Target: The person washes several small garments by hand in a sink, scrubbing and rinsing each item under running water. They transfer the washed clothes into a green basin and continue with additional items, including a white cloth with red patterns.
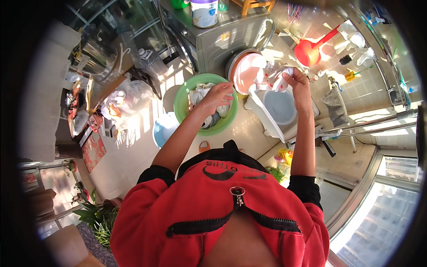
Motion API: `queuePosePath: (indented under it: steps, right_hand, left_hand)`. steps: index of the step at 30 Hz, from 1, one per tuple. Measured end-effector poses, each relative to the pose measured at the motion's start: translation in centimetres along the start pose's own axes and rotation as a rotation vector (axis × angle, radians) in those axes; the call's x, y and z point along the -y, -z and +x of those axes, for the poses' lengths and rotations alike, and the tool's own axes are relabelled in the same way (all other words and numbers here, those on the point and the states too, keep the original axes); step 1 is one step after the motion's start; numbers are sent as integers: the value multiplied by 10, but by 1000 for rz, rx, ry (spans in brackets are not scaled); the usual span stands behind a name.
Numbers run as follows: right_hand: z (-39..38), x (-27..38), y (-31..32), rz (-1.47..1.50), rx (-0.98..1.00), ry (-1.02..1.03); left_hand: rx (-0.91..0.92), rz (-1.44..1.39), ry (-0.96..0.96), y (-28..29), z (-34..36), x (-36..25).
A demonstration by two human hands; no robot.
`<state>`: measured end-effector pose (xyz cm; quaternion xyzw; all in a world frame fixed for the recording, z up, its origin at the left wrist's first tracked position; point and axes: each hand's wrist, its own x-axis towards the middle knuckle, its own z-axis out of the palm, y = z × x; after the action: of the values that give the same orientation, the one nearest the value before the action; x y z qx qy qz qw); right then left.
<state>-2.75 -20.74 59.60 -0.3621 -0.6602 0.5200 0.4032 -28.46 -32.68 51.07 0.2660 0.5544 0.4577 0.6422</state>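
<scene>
My right hand (299,81) pinches a white cloth with red spots (276,79), which hangs in loose folds to the left of the fingers. Beneath the cloth is a white sink or tub (258,107) with a pale blue basin (279,107) inside. My left hand (217,99) hovers above a round green basin (179,101), fingers stretched out and nothing seen in them. White and dark clothes (212,120) lie heaped in that basin, partly hidden by the hand. Behind the cloth, a pink basin (249,70) leans up.
A light blue basin (163,127) is left of the green one. On the right wall hang a red dipper (308,52), white gloves (353,42) and a grey cloth (334,106). A grey washing machine (222,46) stands ahead; plastic bags (126,100) lie at left.
</scene>
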Motion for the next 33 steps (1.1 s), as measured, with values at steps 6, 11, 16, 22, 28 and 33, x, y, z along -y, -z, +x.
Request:
queuePosePath:
  steps: [6,11,16,22,28,33]
  right_hand:
    - [-49,3,-41,-170,220,-178]
    - [-103,-21,-58,-122,640,-148]
    - [-110,-85,-30,123,73,-495]
    - [-121,-131,-43,773,67,-759]
    - [-116,-113,-64,400,-148,-404]
    - [-120,-108,-73,661,-152,-538]
  left_hand:
    - [148,-595,190,-34,24,88]
    - [510,-947,186,-47,29,141]
    - [80,-1111,169,-61,7,157]
    - [229,-1130,103,-85,-7,135]
    - [-44,-998,97,-85,-12,132]
    - [129,-1090,170,-67,-32,144]
